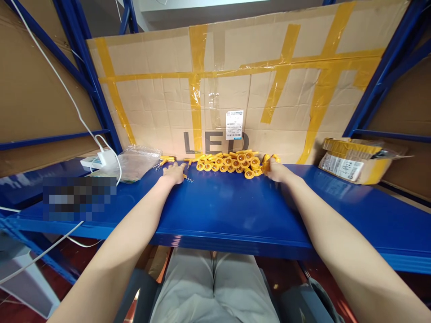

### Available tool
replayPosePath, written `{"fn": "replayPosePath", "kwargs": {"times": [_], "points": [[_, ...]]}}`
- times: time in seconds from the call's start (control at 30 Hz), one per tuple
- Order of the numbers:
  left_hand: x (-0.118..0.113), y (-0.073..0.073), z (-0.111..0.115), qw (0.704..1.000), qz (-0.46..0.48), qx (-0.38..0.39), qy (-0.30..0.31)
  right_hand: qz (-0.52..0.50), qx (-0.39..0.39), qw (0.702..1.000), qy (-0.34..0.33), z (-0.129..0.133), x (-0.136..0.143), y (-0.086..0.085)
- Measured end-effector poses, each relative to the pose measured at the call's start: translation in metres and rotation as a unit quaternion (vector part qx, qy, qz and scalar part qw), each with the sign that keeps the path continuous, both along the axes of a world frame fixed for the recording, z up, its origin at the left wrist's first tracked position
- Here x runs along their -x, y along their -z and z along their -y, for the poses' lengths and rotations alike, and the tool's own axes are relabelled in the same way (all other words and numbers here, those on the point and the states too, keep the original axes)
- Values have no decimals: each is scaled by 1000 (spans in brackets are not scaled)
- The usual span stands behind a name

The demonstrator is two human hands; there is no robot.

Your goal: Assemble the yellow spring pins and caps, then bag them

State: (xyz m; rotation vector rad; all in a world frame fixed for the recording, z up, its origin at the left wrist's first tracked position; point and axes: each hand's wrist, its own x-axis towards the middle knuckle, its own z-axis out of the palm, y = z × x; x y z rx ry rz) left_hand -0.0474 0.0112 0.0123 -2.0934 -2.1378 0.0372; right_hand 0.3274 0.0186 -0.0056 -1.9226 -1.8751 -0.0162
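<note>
Many yellow round-ended pieces (230, 162) lie in a long pile on the blue shelf, against the cardboard at the back. My left hand (174, 173) rests left of the pile with its fingers spread, over or beside some yellow-handled corkscrews (167, 159) with metal spirals. One spiral pokes out just right of that hand. At the right end of the pile my right hand (275, 171) touches several yellow pieces; its fingers curl around them and are partly hidden.
A plastic bag (138, 162) and a white power adapter (107, 158) with cables lie at the left, near a blurred patch. An opened, taped carton (357, 163) stands at the right. Blue posts (97, 98) frame both sides.
</note>
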Motion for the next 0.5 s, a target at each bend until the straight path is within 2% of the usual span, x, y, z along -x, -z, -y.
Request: {"fn": "replayPosePath", "kwargs": {"times": [0.1, 0.23, 0.3, 0.37, 0.43, 0.5], "points": [[10, 2, -7, 997, 31, 33, 55, -17, -10, 998, 67, 11, 8, -13], [7, -1, -3, 992, 67, 13, 107, -43, -118, 991, 50, 21, 22, -28], [-1, -4, 4, 984, 114, 31, 134, -33, -164, 986, 14, 24, 32, -32], [-11, -6, 13, 965, 186, 62, 175, -21, -178, 983, -37, 28, 45, -33], [-19, -8, 20, 948, 227, 88, 208, -7, -145, 983, -111, 33, 58, -32], [-26, -8, 25, 941, 239, 90, 224, 18, -73, 978, -194, 37, 71, -29]]}}
